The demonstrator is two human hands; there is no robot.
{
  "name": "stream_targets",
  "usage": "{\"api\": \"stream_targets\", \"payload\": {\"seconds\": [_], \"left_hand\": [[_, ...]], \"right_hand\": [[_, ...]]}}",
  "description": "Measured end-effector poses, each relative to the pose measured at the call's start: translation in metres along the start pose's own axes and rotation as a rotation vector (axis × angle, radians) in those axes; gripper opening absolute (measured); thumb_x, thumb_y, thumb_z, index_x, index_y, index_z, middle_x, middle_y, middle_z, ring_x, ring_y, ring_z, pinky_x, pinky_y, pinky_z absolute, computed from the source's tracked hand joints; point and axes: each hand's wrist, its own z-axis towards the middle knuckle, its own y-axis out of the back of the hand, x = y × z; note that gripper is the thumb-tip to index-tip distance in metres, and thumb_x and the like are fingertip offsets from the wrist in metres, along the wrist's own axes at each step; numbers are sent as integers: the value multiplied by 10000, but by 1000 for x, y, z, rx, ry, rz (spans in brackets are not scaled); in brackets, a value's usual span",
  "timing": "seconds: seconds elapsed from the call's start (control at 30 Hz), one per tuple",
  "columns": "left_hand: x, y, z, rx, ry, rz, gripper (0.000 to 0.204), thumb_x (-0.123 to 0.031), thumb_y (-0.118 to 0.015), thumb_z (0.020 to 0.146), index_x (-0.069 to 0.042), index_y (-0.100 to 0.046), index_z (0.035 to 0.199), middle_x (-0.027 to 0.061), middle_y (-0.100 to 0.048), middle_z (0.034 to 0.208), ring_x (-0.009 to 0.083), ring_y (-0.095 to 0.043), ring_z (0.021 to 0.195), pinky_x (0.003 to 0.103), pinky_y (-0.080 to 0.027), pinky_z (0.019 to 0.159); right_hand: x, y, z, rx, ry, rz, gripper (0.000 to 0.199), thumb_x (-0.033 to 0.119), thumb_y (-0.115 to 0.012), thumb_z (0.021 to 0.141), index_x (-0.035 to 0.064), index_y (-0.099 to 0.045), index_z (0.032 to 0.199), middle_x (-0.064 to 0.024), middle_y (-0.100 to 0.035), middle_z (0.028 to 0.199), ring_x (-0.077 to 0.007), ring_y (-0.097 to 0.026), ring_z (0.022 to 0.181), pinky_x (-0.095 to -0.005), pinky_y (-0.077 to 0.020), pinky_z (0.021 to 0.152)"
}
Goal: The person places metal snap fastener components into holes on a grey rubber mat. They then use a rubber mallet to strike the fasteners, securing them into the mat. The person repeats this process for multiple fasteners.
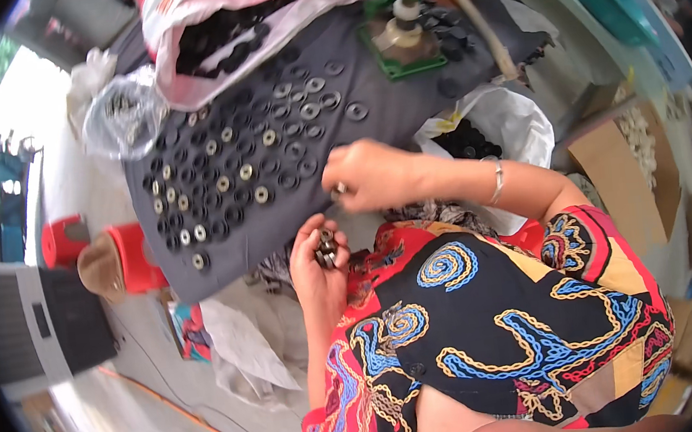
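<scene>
At a gray-draped table point(255, 230), the right hand point(369, 175) pinches a metal piece point(341, 189) while the left hand point(316, 271), best kept level, cups metal parts point(327, 250).

Black-and-red cloth top point(491, 314) with rope-like patterning

Behind the fingers point(336, 173) of the right hand point(375, 175), near the wrist, is a thin silver-coloured bracelet point(498, 181). Farther up from those fingers, a red, black and yellow right sleeve point(585, 246) carries a multicoloured rounded motif. Back from the fingers of the left hand point(319, 279), a red left sleeve point(348, 397) shows purple, blue and pale-yellow chain-like lines. Between the sleeves, the top's black front bears a blue spiral point(447, 267) and a branching blue figure point(529, 353) edged in yellow.
</scene>
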Motion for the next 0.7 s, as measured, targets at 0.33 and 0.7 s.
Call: {"api": "stream_targets", "payload": {"seconds": [0.33, 0.7], "left_hand": [[0, 3, -3, 67, -36, -113, 208, -144, -500, 976, -3, -542, 1122, 168, -627, 963, 158, -555, 618, 221, -396, 423], [-2, 10, -5, 40, -79, -121, 243, -262, -517, 980, -32, -568, 1043, 143, -643, 892, 146, -532, 562, 213, -363, 397]], "right_hand": [[-23, 6, 45, -33, 47, -68, 170, 109, -616, 736, 37, -667, 881, -146, -624, 867, -332, -632, 813, -411, -514, 758], [-18, -3, 58, 131, 100, -400, 94, 99, -597, 752, 23, -647, 775, -157, -630, 845, -315, -652, 800, -405, -526, 739]]}}
